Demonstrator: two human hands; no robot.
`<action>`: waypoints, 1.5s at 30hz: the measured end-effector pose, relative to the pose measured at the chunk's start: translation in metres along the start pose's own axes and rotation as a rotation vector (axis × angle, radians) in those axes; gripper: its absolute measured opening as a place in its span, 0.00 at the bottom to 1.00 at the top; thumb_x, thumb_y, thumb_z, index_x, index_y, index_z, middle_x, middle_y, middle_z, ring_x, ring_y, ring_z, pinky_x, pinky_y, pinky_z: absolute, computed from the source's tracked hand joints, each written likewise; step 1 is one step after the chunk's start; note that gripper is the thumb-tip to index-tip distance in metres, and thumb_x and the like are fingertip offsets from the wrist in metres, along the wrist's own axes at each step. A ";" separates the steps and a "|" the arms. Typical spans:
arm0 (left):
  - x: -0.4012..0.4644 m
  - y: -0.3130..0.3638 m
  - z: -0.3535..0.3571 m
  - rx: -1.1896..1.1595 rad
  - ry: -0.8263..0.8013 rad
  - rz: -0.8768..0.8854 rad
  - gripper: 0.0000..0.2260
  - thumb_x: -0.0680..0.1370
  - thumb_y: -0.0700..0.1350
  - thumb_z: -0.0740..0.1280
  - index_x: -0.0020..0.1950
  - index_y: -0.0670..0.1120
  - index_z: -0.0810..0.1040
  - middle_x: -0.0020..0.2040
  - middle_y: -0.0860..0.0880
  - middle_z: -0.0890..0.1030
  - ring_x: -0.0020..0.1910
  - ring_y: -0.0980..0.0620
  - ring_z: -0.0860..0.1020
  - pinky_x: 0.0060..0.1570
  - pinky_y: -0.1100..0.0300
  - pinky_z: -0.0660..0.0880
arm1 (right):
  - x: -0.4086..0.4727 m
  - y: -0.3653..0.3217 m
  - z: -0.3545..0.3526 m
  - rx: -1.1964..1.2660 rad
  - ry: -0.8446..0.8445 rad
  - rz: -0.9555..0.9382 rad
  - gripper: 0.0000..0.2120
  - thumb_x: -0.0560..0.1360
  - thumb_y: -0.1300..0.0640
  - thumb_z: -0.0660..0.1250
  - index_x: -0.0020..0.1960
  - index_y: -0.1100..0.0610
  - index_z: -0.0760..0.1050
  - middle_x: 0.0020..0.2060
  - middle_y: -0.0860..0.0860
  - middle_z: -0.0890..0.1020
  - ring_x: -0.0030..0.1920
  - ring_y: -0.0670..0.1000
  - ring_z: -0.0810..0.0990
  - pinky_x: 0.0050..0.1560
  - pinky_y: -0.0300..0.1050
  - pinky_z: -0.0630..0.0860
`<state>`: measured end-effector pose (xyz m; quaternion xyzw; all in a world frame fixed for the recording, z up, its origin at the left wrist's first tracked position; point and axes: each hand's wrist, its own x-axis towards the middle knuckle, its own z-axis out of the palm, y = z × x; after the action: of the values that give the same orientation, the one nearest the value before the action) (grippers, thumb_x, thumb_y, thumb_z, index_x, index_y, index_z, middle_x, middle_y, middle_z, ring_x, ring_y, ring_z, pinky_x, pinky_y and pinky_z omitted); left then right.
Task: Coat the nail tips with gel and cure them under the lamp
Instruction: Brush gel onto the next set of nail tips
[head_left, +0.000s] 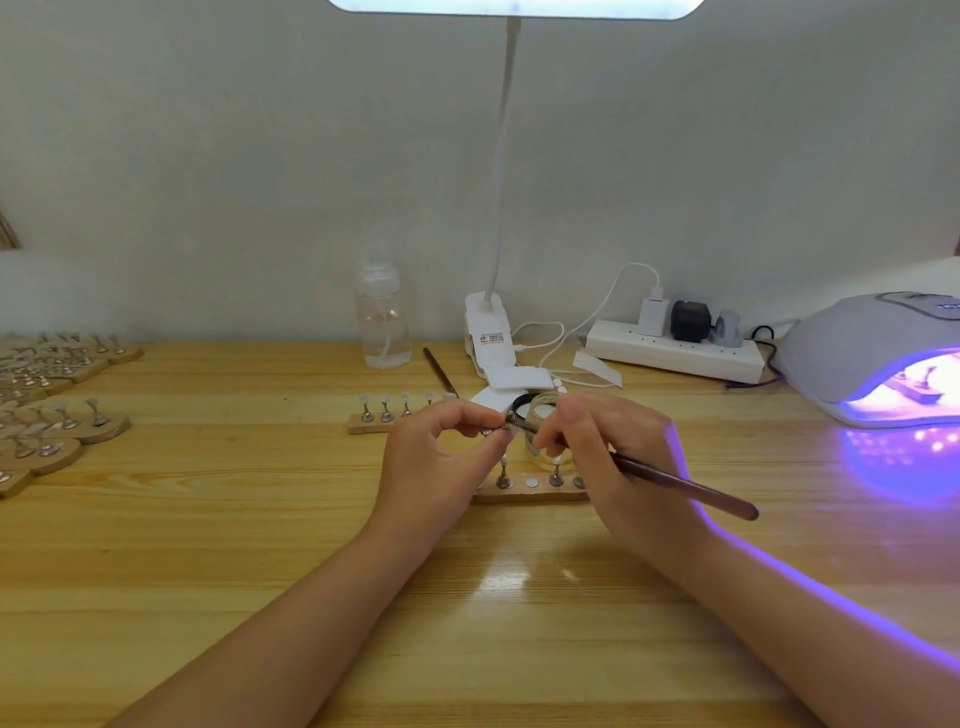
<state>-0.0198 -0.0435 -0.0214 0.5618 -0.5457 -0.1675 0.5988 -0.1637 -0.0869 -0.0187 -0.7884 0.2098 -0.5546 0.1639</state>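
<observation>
My left hand (441, 457) pinches a small metal nail-tip stand (491, 430) between thumb and fingers, lifted above a wooden holder strip (530, 494). My right hand (608, 447) grips a brown brush (685, 486), its tip touching the nail tip on that stand. A clear glass gel jar (545, 415) sits just behind the hands, partly hidden. The strip holds several upright stands with nail tips and one bare magnet spot. At the right, the grey curing lamp (872, 353) glows purple with a strip inside it.
A second wooden strip (374, 423) of nail tips lies left of the hands. Many more strips (57, 405) crowd the table's left edge. Behind stand a clear pump bottle (382, 322), a clip desk lamp (491, 332), a spare brush (440, 371), and a power strip (675, 353).
</observation>
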 end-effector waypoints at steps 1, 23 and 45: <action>0.000 0.000 0.000 -0.002 -0.004 0.000 0.10 0.69 0.39 0.73 0.35 0.54 0.80 0.32 0.60 0.79 0.39 0.61 0.75 0.45 0.55 0.75 | 0.000 0.000 0.000 0.030 -0.003 0.029 0.23 0.77 0.51 0.53 0.33 0.59 0.79 0.27 0.49 0.78 0.29 0.44 0.77 0.30 0.41 0.73; 0.001 0.000 0.001 0.017 -0.012 0.052 0.10 0.68 0.39 0.73 0.35 0.54 0.79 0.35 0.56 0.80 0.40 0.56 0.76 0.51 0.56 0.72 | 0.002 -0.005 0.002 0.165 0.040 0.116 0.20 0.76 0.49 0.53 0.34 0.54 0.78 0.26 0.47 0.77 0.28 0.40 0.75 0.30 0.29 0.69; 0.003 -0.005 0.002 -0.040 -0.010 0.063 0.08 0.67 0.40 0.74 0.35 0.53 0.79 0.33 0.58 0.80 0.36 0.66 0.76 0.42 0.76 0.70 | 0.002 -0.013 0.003 0.385 0.147 0.290 0.23 0.78 0.52 0.54 0.30 0.60 0.78 0.23 0.54 0.77 0.22 0.42 0.72 0.28 0.29 0.67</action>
<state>-0.0180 -0.0486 -0.0244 0.5314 -0.5628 -0.1620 0.6121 -0.1583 -0.0763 -0.0119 -0.6619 0.2222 -0.6109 0.3733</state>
